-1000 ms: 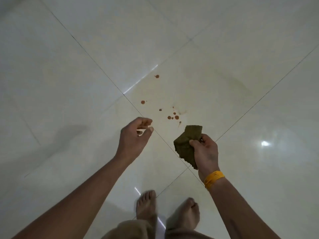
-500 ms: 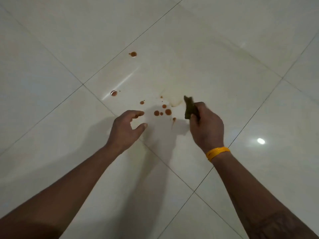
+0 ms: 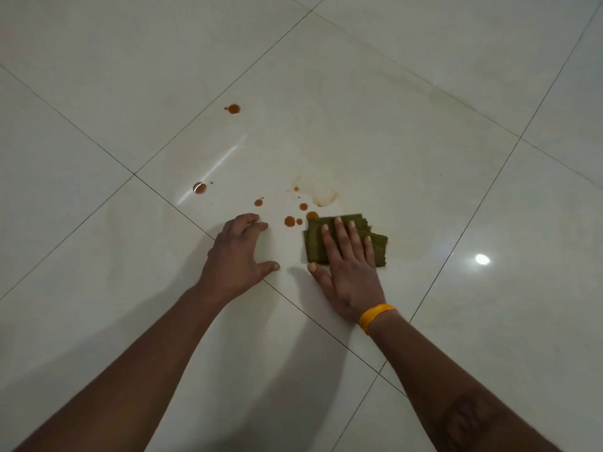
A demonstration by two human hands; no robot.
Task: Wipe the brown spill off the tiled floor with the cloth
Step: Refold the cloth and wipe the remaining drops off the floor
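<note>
Right hand (image 3: 350,272) flat, fingers spread, pressing cloth (image 3: 316,244) beside brown spill (image 3: 289,221), left hand (image 3: 236,252) splayed on floor (image 3: 424,125)

Wristband (image 3: 375,316): yellow-orange, narrow, plain band, snug around a wrist, lower right of centre. No lettering legible on it.

Round light reflection (image 3: 482,259): small, bright white, oval, soft-edged, right side of view, well apart from the wristband.

Streak of glare (image 3: 225,158): thin, pale, slanting from upper right down to lower left, left of centre; its lower end widens into a brighter patch.

Shadows (image 3: 146,324): soft, grey and diffuse, with no sharp edges; broadest toward the lower left, a fainter one in the lower middle.

Dark marking (image 3: 466,415): on forearm skin, bottom right; too blurred to make out its shape.
</note>
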